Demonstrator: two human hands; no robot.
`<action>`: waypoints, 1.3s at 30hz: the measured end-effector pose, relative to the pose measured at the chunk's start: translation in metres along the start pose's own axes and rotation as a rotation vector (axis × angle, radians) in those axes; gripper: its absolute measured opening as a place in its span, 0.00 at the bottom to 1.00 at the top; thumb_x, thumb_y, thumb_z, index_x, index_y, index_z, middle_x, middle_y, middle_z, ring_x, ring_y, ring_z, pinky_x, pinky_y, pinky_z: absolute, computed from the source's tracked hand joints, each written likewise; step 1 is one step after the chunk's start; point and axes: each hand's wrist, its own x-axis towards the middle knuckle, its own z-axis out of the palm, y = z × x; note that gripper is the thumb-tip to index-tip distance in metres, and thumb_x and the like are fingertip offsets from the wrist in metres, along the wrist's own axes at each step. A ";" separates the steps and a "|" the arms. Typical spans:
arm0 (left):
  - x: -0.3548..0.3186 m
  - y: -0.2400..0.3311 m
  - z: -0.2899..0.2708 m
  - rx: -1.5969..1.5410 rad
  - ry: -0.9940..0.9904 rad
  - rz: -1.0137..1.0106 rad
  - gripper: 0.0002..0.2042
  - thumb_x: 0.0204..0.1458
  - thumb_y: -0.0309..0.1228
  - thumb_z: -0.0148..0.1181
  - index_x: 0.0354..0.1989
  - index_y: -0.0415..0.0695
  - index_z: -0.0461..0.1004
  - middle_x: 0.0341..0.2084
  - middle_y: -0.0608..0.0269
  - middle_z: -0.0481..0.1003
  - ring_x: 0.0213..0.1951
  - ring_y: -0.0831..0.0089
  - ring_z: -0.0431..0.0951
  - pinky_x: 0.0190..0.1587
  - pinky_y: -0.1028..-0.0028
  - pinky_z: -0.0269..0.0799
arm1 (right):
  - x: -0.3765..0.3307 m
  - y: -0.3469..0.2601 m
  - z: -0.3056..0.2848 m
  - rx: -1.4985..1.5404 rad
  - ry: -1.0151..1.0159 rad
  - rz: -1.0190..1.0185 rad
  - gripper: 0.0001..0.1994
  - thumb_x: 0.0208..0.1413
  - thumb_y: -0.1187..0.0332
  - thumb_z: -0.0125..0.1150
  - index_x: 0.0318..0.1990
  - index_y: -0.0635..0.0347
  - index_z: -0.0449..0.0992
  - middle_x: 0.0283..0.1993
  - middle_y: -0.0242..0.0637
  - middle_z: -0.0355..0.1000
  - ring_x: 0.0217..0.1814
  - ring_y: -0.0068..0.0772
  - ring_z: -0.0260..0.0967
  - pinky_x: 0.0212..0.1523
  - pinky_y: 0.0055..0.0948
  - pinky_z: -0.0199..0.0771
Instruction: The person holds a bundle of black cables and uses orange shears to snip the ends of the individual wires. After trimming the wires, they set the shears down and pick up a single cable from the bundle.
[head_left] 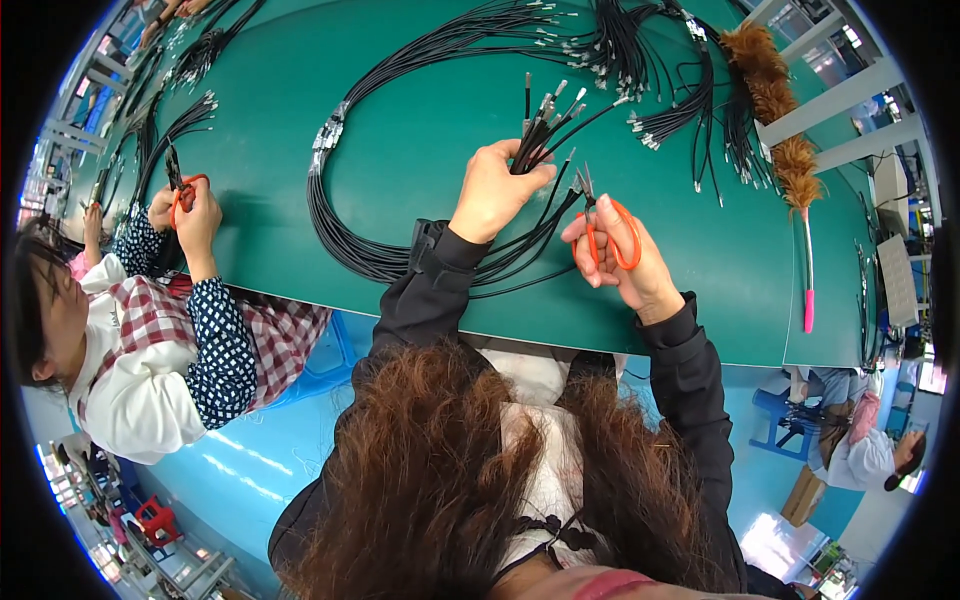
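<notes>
My left hand [497, 188] is closed around the ends of a bundle of black cables [540, 140], whose metal-tipped ends fan out above the fingers. The rest of that bundle [335, 215] curves in a wide loop on the green table, bound at the far left with a silvery wrap [327, 135]. In my right hand [630, 255] is a pair of scissors [622, 238] with orange handles, fingers through the loops. Its blades [586, 182] point up and stand a little apart beside a few cable ends right of my left hand.
More black cable bundles [680, 120] lie at the back right near a brown feather duster [790, 130] with a pink-ended handle. On the left, a co-worker [150, 340] holds orange-handled scissors [185, 195] over other cables. The green table's [720, 330] front edge runs before me.
</notes>
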 end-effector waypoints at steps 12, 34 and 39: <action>0.000 -0.004 -0.004 0.074 0.019 0.018 0.12 0.42 0.32 0.63 0.31 0.35 0.77 0.21 0.59 0.76 0.24 0.75 0.74 0.29 0.74 0.68 | 0.020 -0.003 0.003 -0.080 0.006 0.042 0.29 0.62 0.44 0.40 0.32 0.67 0.70 0.14 0.33 0.64 0.10 0.17 0.57 0.09 0.13 0.45; -0.002 0.007 -0.002 -0.030 -0.006 -0.004 0.11 0.50 0.34 0.62 0.31 0.36 0.74 0.19 0.67 0.72 0.19 0.82 0.68 0.23 0.79 0.62 | 0.022 0.001 -0.002 -0.119 -0.027 0.000 0.27 0.63 0.47 0.40 0.30 0.66 0.70 0.11 0.31 0.61 0.10 0.18 0.55 0.11 0.17 0.48; -0.002 0.006 -0.001 -0.154 -0.001 0.030 0.12 0.53 0.35 0.58 0.29 0.36 0.73 0.19 0.66 0.74 0.18 0.84 0.68 0.21 0.80 0.62 | 0.006 0.003 0.006 -0.105 -0.075 0.153 0.28 0.63 0.45 0.37 0.31 0.66 0.71 0.15 0.33 0.64 0.12 0.19 0.58 0.11 0.17 0.48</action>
